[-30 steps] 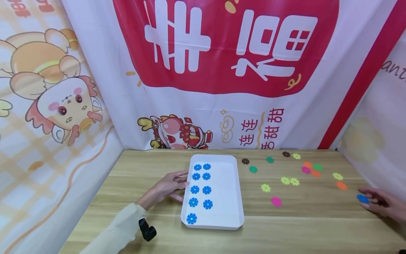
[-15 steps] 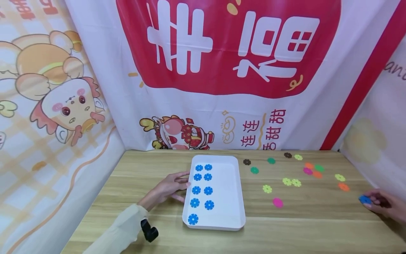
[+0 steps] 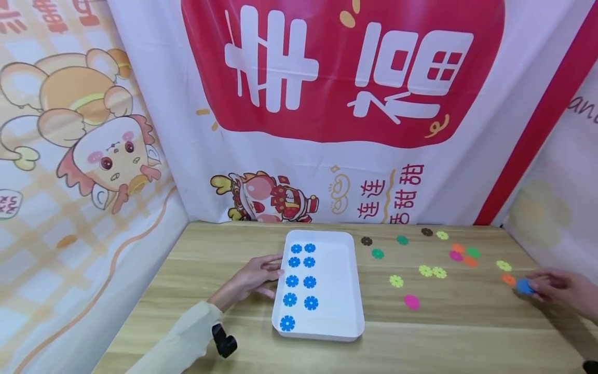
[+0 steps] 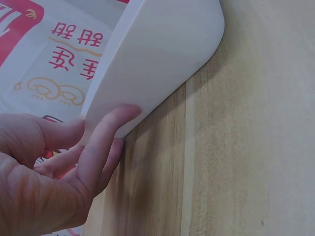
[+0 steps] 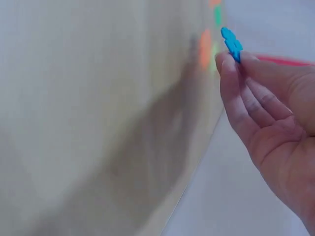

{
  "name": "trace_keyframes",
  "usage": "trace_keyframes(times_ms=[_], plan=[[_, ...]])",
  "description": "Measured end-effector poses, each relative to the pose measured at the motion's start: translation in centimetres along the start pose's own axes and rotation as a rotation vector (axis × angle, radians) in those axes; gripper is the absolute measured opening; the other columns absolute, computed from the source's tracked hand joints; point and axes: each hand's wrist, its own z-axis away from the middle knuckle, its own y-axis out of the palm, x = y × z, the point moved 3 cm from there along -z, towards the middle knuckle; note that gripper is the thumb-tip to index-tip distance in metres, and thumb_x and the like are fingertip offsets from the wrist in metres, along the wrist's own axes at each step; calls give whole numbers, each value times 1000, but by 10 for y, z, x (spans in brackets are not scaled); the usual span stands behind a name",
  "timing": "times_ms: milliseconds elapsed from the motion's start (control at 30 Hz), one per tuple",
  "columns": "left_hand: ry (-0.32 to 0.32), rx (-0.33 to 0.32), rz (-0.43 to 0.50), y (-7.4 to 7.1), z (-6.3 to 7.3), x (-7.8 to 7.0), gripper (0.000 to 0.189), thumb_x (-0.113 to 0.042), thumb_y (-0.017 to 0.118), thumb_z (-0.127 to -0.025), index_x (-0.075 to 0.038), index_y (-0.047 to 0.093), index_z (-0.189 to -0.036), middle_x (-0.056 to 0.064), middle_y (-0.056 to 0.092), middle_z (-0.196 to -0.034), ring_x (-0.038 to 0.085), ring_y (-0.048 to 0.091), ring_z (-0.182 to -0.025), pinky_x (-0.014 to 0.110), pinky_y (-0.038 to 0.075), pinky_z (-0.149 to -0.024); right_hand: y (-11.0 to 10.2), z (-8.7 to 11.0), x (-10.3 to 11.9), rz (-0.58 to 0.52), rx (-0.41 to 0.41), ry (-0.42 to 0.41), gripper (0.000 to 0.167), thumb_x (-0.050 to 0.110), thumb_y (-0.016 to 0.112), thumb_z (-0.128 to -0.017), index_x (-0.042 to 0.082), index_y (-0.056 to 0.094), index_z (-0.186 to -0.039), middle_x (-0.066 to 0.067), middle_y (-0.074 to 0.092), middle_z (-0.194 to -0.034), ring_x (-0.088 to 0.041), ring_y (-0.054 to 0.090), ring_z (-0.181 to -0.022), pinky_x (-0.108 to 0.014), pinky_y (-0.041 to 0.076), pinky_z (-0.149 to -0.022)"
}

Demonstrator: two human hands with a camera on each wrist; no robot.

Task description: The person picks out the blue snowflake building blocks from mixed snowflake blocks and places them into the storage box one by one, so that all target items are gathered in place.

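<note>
My left hand (image 3: 256,275) rests against the left side of a white rectangular tray (image 3: 338,280). In the left wrist view, one fingertip of the left hand (image 4: 64,172) sits at the tray's rim (image 4: 110,54) and another lies on its outer wall. Several blue notched plastic discs (image 3: 291,281) lie in two columns on the tray's left half. Over the table's right side, my right hand (image 3: 560,288) pinches another blue notched disc (image 3: 524,285) between thumb and fingers. From the right wrist, this blue disc (image 5: 232,44) appears nearly edge-on, with the right hand (image 5: 270,113) below it.
Loose discs are scattered right of the tray: pink (image 3: 411,302), yellow (image 3: 396,281), green (image 3: 378,253), brown (image 3: 366,241) and orange (image 3: 508,279). A printed curtain (image 3: 261,150) stands behind the wooden table (image 3: 420,348), with cloth at both sides.
My right hand has moved left and slightly away from me with the blue disc, close to the orange disc. The left hand stays at the tray while the head view shifts slightly.
</note>
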Motion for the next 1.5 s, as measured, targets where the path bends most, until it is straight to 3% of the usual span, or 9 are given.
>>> trace_keyframes(times_ms=[33, 100, 167, 233, 533, 833, 933, 1100, 1500], plan=[[2, 3, 3, 0, 0, -1, 58, -14, 64, -105, -14, 44, -160, 27, 50, -155, 25, 77, -93, 39, 69, -68, 1, -5, 12, 59, 8, 51, 17, 9, 64, -105, -4, 72, -113, 2, 77, -81, 1, 67, -70, -20, 61, -59], [4, 2, 4, 1, -1, -2, 59, -14, 64, -105, -13, 44, -160, 27, 50, -155, 25, 77, -95, 40, 69, -69, 6, -14, 34, 63, 48, 113, 42, 19, 61, -108, -19, 60, -126, -8, 80, -91, -3, 72, -77, -25, 65, -66], [4, 0, 4, 1, -1, -2, 59, -14, 65, -105, -13, 44, -160, 26, 50, -155, 25, 77, -95, 40, 69, -69, 14, -22, 58, 72, 87, 142, 56, 30, 59, -109, -20, 55, -134, -13, 80, -100, -6, 74, -82, -28, 67, -71], [5, -6, 0, 0, -1, -2, 59, -14, 65, -105, -13, 44, -160, 26, 50, -155, 25, 77, -94, 40, 69, -68, 22, -30, 78, 26, 118, 125, 60, 33, 60, -108, -18, 54, -138, -16, 79, -105, -10, 76, -87, -30, 68, -76], [2, -23, 5, 0, 0, 2, 58, -15, 65, -105, -14, 45, -159, 26, 50, -156, 25, 77, -93, 40, 69, -69, 74, -57, 174, -215, 274, 18, 47, 25, 62, -107, -9, 57, -140, -20, 76, -117, -21, 77, -95, -32, 68, -81], [0, -32, 3, -1, 1, 1, 58, -16, 66, -104, -14, 45, -159, 26, 50, -156, 26, 77, -95, 41, 69, -70, 158, -71, 258, -387, 494, -74, 31, 14, 70, -101, -10, 67, -122, -22, 76, -106, -34, 76, -91, -49, 68, -83], [2, -27, 1, 0, 1, 1, 59, -17, 66, -104, -13, 45, -159, 26, 49, -156, 26, 77, -94, 40, 69, -69, 185, -71, 278, -420, 544, -94, 26, 7, 69, -100, -12, 68, -118, -23, 76, -102, -37, 76, -88, -54, 67, -83], [7, -23, -2, 0, 2, 0, 60, -17, 67, -104, -13, 45, -159, 26, 50, -155, 25, 77, -96, 40, 69, -69, 221, -72, 301, -425, 607, -75, 18, 2, 70, -97, -8, 71, -112, -20, 77, -96, -28, 77, -81, -47, 69, -80], [2, -20, 9, 0, 3, -3, 59, -16, 67, -104, -13, 45, -159, 25, 52, -154, 25, 77, -96, 39, 69, -67, 284, -65, 345, -330, 745, -50, 3, 3, 75, -95, -1, 74, -95, -11, 76, -84, -20, 75, -70, -43, 70, -75]])
